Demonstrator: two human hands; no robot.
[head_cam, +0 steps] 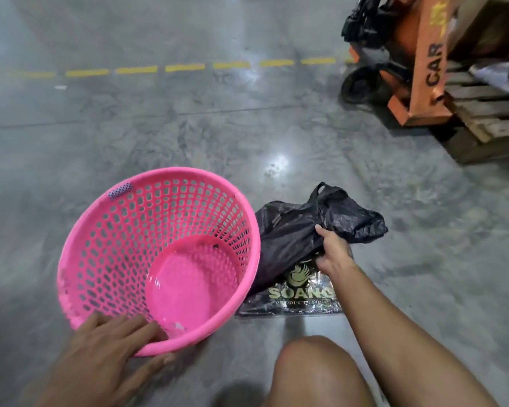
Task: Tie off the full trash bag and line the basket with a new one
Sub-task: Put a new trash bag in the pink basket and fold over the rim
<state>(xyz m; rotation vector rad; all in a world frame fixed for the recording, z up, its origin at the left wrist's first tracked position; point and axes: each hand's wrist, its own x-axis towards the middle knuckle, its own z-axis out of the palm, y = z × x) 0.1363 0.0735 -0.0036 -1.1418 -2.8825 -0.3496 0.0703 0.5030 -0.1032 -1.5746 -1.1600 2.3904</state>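
A pink perforated plastic basket [159, 254] stands tilted toward me on the concrete floor, with nothing inside it. My left hand [112, 342] grips its near rim, fingers inside and thumb outside. To the right of the basket lies a crumpled black plastic bag [294, 227] with loop handles pointing away from me. My right hand [332, 251] is closed on a fold of that bag. Under it lies a flat black packet with gold lettering [291, 298].
An orange pallet jack [417, 63] and a wooden pallet [488, 118] stand at the far right. A dashed yellow line [182, 67] crosses the floor farther away. My bare knee [315, 374] is low in the view, below the bag.
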